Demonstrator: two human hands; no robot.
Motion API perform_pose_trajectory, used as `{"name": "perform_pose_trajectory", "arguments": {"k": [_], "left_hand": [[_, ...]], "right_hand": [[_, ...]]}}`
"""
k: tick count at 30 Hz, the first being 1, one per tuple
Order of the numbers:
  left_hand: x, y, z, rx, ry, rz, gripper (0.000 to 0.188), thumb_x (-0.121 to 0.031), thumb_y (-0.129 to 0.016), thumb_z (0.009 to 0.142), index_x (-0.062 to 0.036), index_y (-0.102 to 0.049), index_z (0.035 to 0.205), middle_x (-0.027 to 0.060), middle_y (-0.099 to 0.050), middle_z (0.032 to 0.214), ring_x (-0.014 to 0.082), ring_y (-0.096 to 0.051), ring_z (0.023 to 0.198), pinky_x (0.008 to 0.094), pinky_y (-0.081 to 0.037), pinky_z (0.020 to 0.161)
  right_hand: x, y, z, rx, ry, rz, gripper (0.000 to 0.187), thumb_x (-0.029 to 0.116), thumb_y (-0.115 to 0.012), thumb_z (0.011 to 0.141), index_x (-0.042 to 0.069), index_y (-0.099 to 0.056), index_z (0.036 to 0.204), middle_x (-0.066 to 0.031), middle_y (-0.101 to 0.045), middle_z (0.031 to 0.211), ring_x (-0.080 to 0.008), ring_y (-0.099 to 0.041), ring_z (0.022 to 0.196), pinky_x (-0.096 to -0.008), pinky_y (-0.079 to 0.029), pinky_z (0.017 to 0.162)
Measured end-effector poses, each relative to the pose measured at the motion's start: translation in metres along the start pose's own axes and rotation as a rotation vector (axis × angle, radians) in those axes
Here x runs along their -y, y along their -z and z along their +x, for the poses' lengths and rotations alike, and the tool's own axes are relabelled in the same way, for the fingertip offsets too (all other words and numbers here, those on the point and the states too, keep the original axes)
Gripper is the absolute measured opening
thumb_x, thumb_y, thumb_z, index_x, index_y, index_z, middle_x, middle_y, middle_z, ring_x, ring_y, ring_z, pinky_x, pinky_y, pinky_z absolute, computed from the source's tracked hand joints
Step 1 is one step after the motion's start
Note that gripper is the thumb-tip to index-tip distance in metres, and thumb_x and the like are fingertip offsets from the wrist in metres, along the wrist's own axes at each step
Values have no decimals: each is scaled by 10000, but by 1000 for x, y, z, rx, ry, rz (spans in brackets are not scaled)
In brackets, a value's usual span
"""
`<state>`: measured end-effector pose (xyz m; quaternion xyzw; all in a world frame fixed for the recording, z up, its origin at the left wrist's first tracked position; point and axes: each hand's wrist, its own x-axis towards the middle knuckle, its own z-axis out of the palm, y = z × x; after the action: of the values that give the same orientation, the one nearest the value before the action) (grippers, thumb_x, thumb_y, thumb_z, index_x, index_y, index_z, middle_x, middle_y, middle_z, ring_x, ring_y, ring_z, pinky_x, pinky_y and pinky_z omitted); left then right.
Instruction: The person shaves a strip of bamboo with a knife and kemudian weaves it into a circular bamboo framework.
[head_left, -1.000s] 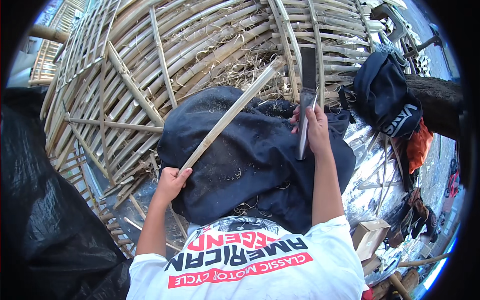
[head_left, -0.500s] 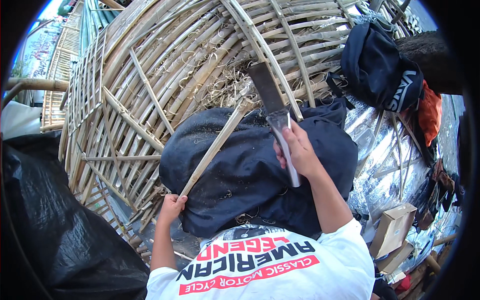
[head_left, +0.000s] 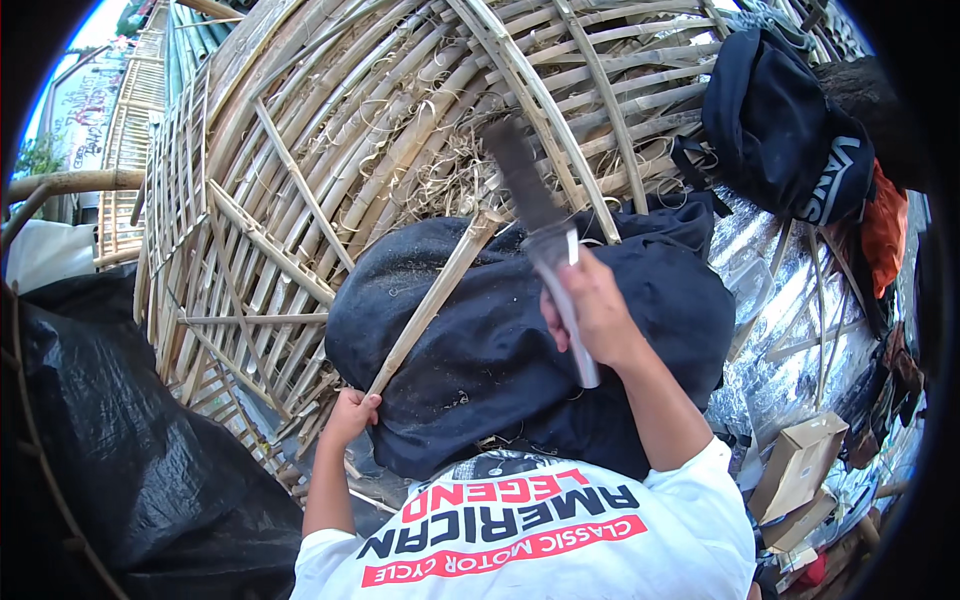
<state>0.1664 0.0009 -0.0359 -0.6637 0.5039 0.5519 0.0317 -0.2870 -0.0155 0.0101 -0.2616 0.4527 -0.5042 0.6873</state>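
Note:
My left hand [head_left: 352, 414] is closed round the near end of a split bamboo strip [head_left: 435, 305], which slants up and away to the right across my lap. A machete [head_left: 527, 185] with a broad dark blade and a pale metal handle is gripped in my right hand [head_left: 592, 312]. Its blade, a little blurred, points up and away, just right of the strip's far end and apart from it. Under both lies a dark cloth [head_left: 530, 350] spread over my lap, dotted with bits of shaving.
Bamboo slats [head_left: 400, 130] with curled shavings fill the space ahead. At the far right hangs a black backpack [head_left: 765, 130] beside an orange cloth [head_left: 885, 235]. An open cardboard box [head_left: 800, 465] stands lower right. Black plastic sheeting [head_left: 130, 430] covers the left side.
The machete and my right hand have shifted slightly down and to the left against the lap. My left hand keeps its hold on the bamboo strip. The whole view has shifted slightly.

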Motion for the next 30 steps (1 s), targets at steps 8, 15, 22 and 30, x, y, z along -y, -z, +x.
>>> {"name": "perform_pose_trajectory", "arguments": {"k": [8, 15, 22, 30], "left_hand": [[2, 6, 5, 53, -51, -1, 648, -600, -643, 871, -20, -621, 584, 29, -575, 524, 114, -534, 500, 271, -396, 512], [7, 2, 6, -19, -44, 40, 797, -784, -620, 752, -18, -593, 532, 38, -555, 500, 139, -543, 488, 286, -410, 501], [2, 3, 11, -64, -20, 92, 853, -862, -647, 623, -20, -575, 506, 39, -526, 469, 145, -526, 457, 306, -408, 469], [7, -1, 6, -148, -85, 70, 813, -791, -644, 720, -22, -539, 476, 21, -496, 449, 133, -505, 434, 294, -392, 453]], "right_hand": [[-8, 6, 8, -4, -55, 72, 350, 347, -425, 1035, 48, -479, 1208, -39, -528, 669, -81, -501, 482, -232, -432, 436], [-10, 5, 9, 156, -30, 31, 427, 347, -444, 1033, 37, -448, 1327, -25, -513, 644, -71, -466, 458, -226, -397, 430], [-15, 9, 5, 161, 64, 64, 406, 385, -441, 1019, 8, -483, 1162, -51, -517, 630, -83, -489, 482, -241, -435, 432], [-10, 11, 9, 150, 27, 48, 367, 360, -463, 1019, 11, -490, 1129, -67, -518, 633, -102, -484, 465, -237, -424, 413]]}}
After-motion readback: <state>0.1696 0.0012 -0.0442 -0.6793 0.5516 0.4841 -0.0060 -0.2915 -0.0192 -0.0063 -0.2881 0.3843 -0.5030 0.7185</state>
